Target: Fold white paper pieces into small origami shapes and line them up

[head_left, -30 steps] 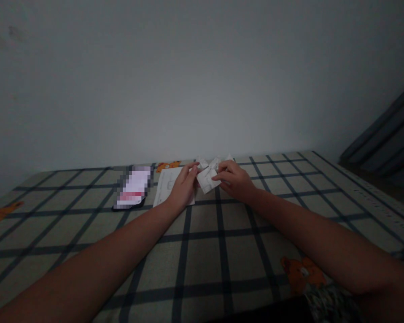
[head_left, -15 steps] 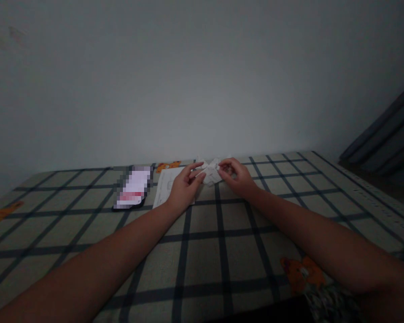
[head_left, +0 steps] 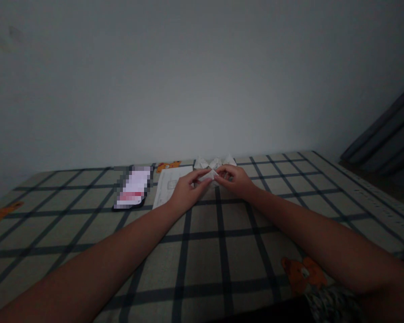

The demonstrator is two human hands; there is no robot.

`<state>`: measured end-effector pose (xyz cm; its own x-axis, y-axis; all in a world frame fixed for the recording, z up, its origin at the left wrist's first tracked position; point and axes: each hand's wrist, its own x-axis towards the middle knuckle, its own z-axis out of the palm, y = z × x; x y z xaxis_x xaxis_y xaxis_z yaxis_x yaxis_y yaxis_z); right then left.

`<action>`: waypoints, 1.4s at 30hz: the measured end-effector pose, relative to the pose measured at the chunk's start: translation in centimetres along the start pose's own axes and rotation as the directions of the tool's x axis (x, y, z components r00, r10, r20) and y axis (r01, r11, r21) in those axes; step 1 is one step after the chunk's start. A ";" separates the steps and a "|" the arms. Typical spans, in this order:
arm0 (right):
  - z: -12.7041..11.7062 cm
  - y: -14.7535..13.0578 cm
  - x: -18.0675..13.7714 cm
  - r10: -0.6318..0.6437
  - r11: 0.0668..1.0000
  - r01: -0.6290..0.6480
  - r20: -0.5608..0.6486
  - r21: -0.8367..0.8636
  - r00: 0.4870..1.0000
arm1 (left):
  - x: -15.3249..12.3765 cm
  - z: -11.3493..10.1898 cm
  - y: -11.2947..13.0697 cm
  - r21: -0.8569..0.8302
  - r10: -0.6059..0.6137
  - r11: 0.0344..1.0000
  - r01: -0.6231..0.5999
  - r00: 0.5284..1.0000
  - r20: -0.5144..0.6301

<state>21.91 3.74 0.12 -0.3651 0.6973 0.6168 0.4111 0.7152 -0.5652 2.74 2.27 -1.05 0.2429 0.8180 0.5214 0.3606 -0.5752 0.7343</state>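
Note:
A small piece of folded white paper [head_left: 213, 173] is pinched between my two hands, its pointed top showing above the fingertips. My left hand [head_left: 188, 186] closes on its left side with thumb and fingers. From the right, my right hand [head_left: 234, 180] pinches it the same way. Much of the paper is hidden behind the fingers. Just beyond the hands stand several folded white paper shapes [head_left: 229, 160] with pointed tops. A printed white sheet [head_left: 164, 186] lies flat beside my left hand, partly covered by it.
A phone [head_left: 133, 186] with a lit, blurred screen lies left of the sheet. Everything rests on a checked cloth [head_left: 202, 251] with orange bear prints. A plain wall [head_left: 202, 80] rises behind it, and a dark curtain [head_left: 390, 130] hangs at the right.
My hands have drawn closer together. The paper between them has gone from spread out to a smaller pointed shape, and the folded shapes behind show more clearly.

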 end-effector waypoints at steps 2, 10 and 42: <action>0.0 -0.1 0.0 0.005 1.000 -0.005 -0.007 -0.006 1.000 | -0.1 0.0 0.3 0.001 0.029 1.000 -0.029 1.000 -0.005; 0.2 0.2 -0.1 0.056 0.998 -0.056 0.015 0.034 0.998 | -0.1 0.2 0.4 0.011 0.077 0.997 -0.076 0.992 -0.102; 0.3 -0.3 0.1 0.089 0.992 -0.094 0.057 0.083 0.994 | -0.5 -0.1 0.7 0.111 0.093 0.990 -0.087 0.994 -0.052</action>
<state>21.53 3.63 0.21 -0.3743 0.7598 0.5315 0.3727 0.6482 -0.6641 2.77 1.48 -0.79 0.2284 0.7595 0.6091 0.4357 -0.6393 0.6336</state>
